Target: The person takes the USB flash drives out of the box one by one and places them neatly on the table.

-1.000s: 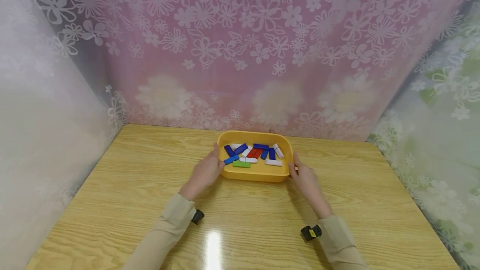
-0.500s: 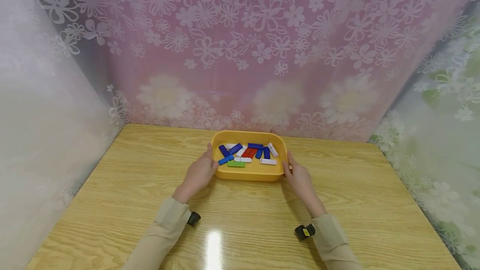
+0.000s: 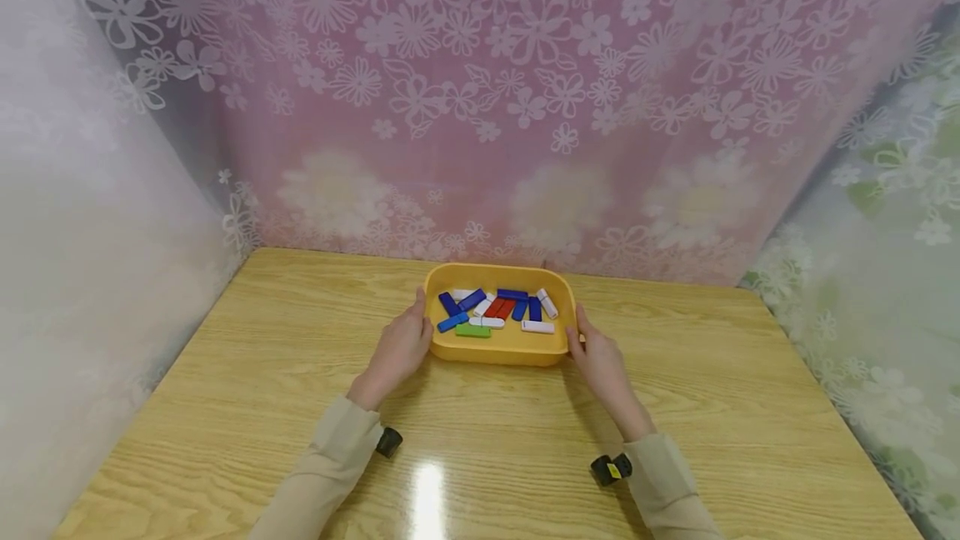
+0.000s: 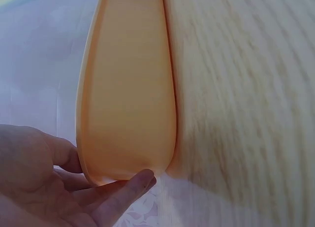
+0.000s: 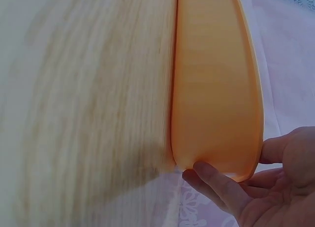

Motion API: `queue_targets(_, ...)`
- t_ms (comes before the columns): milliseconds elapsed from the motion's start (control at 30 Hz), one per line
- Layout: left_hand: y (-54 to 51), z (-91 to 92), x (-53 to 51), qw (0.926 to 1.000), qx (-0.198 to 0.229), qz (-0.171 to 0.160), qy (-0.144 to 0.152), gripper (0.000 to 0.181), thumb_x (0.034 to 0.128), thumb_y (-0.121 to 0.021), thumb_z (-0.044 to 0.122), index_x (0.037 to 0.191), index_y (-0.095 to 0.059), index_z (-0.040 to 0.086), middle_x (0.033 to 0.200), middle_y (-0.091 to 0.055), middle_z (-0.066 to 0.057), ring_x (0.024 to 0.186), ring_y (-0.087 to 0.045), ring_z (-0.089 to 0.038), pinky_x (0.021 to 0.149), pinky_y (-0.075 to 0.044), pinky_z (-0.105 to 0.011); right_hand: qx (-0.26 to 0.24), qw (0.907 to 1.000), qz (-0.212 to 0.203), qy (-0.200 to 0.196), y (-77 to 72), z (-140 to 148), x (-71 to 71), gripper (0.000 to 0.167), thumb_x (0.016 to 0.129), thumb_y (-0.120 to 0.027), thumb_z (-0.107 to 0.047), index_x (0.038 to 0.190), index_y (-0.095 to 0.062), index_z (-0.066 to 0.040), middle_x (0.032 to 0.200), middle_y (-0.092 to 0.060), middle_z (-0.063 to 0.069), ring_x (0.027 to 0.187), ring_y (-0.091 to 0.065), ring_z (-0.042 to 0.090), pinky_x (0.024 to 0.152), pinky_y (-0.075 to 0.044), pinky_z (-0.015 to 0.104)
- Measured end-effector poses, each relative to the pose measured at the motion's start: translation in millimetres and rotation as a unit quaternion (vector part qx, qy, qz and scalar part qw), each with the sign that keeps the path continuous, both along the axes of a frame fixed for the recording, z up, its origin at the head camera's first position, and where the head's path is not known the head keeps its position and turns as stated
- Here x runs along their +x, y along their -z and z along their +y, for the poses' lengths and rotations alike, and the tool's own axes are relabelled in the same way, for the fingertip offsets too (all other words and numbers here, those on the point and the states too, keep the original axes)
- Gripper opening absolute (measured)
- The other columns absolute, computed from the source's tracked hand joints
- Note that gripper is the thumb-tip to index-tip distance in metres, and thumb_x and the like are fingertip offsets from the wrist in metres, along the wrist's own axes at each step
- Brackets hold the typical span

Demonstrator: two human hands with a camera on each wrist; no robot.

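Desk (image 3: 757, 407): wood-grained.
Bin (image 3: 498, 354): yellow, upright, near the middle of the desk's far edge; shifted slightly left since a second ago, so its placing is probably almost settled.
Grip: left hand (image 3: 395, 347) and right hand (image 3: 602, 361) apart, each holding one short end.
Sticks (image 3: 473, 330): blue, white, red, green, lying inside.
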State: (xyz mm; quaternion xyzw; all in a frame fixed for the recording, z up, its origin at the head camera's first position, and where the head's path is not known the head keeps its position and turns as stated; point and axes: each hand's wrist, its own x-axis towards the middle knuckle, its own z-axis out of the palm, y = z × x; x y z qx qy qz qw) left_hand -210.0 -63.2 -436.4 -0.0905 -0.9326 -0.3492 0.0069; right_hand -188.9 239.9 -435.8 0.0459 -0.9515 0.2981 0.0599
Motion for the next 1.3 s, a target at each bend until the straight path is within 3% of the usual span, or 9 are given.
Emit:
queue_targets(167,1.1,-2.1,4.7,0.9999,-0.005,0.011,-0.001,0.058,0.1052,-0.047,0.009,0.155,-0.024,-0.009,0.108,-0.066,-0.023,0.058,-0.037,-0.016,0.055,-0.035,-0.029,0.003,1.0000,0.001,-0.003,1.2,-0.4,3.4,0.054,0.108,-0.049,-0.013,0.151,-0.030,0.012,0.128,-0.061,0.034,0.077,-0.069,0.030,0.066,-0.056,0.039)
queue_targets(300,0.6,-2.7,8.6,0.9999,-0.008,0.016,0.001,0.059,0.1043,-0.048,0.009,0.155,-0.024,-0.010,0.078,-0.053,-0.012,0.056,-0.036,-0.015,0.052,-0.033,-0.029,0.000,1.0000,0.002,-0.005,1.7,0.0,6.9,0.054,0.108,-0.049,-0.014,0.152,-0.030,0.012,0.127,-0.061,0.034,0.081,-0.070,0.033,0.067,-0.057,0.040)
queue_targets(400,0.5,-3.0,11.6,0.9998,-0.009,0.020,-0.001,0.059,0.1041,-0.049,0.009,0.155,-0.025,-0.010,0.088,-0.060,-0.016,0.055,-0.036,-0.015,0.052,-0.033,-0.028,0.000,0.9999,0.008,-0.006,2.5,0.4,9.6,0.054,0.108,-0.049,-0.014,0.151,-0.032,0.013,0.122,-0.064,0.033,0.085,-0.071,0.034,0.069,-0.058,0.040)
queue_targets(600,0.7,-3.9,16.5,0.9996,-0.016,0.024,0.001,0.059,0.1041,-0.050,0.009,0.155,-0.025,-0.010,0.118,-0.064,-0.025,0.055,-0.037,-0.015,0.051,-0.033,-0.029,0.014,0.9998,0.008,-0.006,1.4,-0.7,14.8,0.053,0.107,-0.050,-0.013,0.150,-0.033,0.013,0.100,-0.069,0.027,0.060,-0.055,0.019,0.056,-0.046,0.029)
queue_targets(667,0.7,-4.1,18.0,0.9995,-0.018,0.025,0.001,0.059,0.1038,-0.050,0.009,0.155,-0.026,-0.010,0.111,-0.065,-0.024,0.055,-0.037,-0.015,0.051,-0.033,-0.029,0.016,0.9999,0.005,-0.003,0.5,-1.4,17.1,0.053,0.107,-0.051,-0.014,0.150,-0.033,0.012,0.096,-0.068,0.026,0.061,-0.055,0.020,0.056,-0.047,0.031)
queue_targets(867,0.9,-4.0,21.0,0.9993,-0.022,0.030,0.002,0.058,0.1028,-0.051,0.008,0.153,-0.029,-0.011,0.071,-0.044,-0.005,0.052,-0.035,-0.013,0.048,-0.032,-0.027,0.022,0.9996,0.020,0.001,0.0,-2.7,24.5,0.054,0.107,-0.052,-0.013,0.150,-0.034,0.012,0.135,-0.055,0.035,0.106,-0.066,0.043,0.086,-0.057,0.050)
queue_targets(1033,0.7,-3.6,22.1,0.9995,-0.019,0.026,0.004,0.058,0.1032,-0.051,0.009,0.154,-0.029,-0.010,0.071,-0.043,-0.004,0.050,-0.034,-0.013,0.047,-0.031,-0.026,0.047,0.9920,0.116,-0.021,1.4,-3.1,28.2,0.055,0.101,-0.063,-0.010,0.149,-0.043,0.007,0.146,-0.046,0.032,0.115,-0.060,0.046,0.089,-0.054,0.056)
queue_targets(1167,0.2,-4.0,22.2,0.9996,-0.023,0.018,0.001,0.059,0.1035,-0.051,0.010,0.154,-0.028,-0.009,0.072,-0.045,-0.005,0.051,-0.036,-0.013,0.047,-0.032,-0.026,0.079,0.9744,0.201,-0.062,-0.4,-6.6,30.8,0.052,0.095,-0.071,-0.009,0.143,-0.053,0.002,0.144,-0.052,0.025,0.126,-0.053,0.047,0.095,-0.051,0.060)
queue_targets(1300,-0.3,-4.3,22.0,0.9996,-0.025,0.016,0.000,0.059,0.1033,-0.052,0.010,0.154,-0.028,-0.009,0.072,-0.045,-0.005,0.051,-0.037,-0.013,0.047,-0.032,-0.026,0.114,0.9605,0.233,-0.101,-1.2,-11.7,34.6,0.049,0.094,-0.073,-0.011,0.140,-0.058,-0.002,0.141,-0.056,0.022,0.132,-0.051,0.045,0.101,-0.047,0.060)
